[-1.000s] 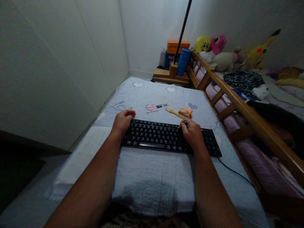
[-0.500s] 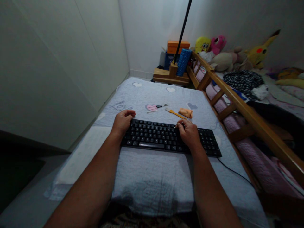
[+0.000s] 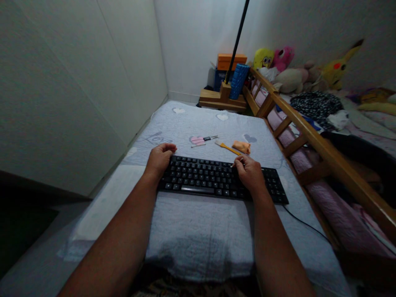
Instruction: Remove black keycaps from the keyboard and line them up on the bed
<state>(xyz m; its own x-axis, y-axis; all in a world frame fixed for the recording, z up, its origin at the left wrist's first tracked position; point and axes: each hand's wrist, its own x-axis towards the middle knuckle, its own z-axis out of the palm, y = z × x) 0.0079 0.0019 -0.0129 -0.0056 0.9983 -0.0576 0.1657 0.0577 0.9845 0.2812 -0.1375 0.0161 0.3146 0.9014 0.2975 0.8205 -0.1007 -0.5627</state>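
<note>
A black keyboard [image 3: 198, 175] lies on the quilt, its cable leaving at the right end. My left hand [image 3: 161, 159] rests against its upper left corner with the fingers curled and close together; whether anything is between the fingertips is hidden. My right hand [image 3: 249, 169] is over the keys left of the number pad, pinching a thin cotton swab [image 3: 232, 166] whose pale tip points left at the top rows. Beyond the keyboard are another cotton swab [image 3: 198, 145], pink-handled tweezers [image 3: 204, 140], a yellow-handled brush [image 3: 228, 147] and a crumpled orange packet [image 3: 241, 146].
The pale blue quilt [image 3: 198, 222] covers the bed. A wooden bed rail [image 3: 305, 126] runs along the right, with plush toys [image 3: 291, 78] and clothes past it. A white panel wall [image 3: 93, 90] stands left. A black pole [image 3: 239, 37] on a wooden base is at the far end.
My right hand has shifted slightly to the right along the keyboard's upper rows, with the swab in it. My left hand and the keyboard stay in place.
</note>
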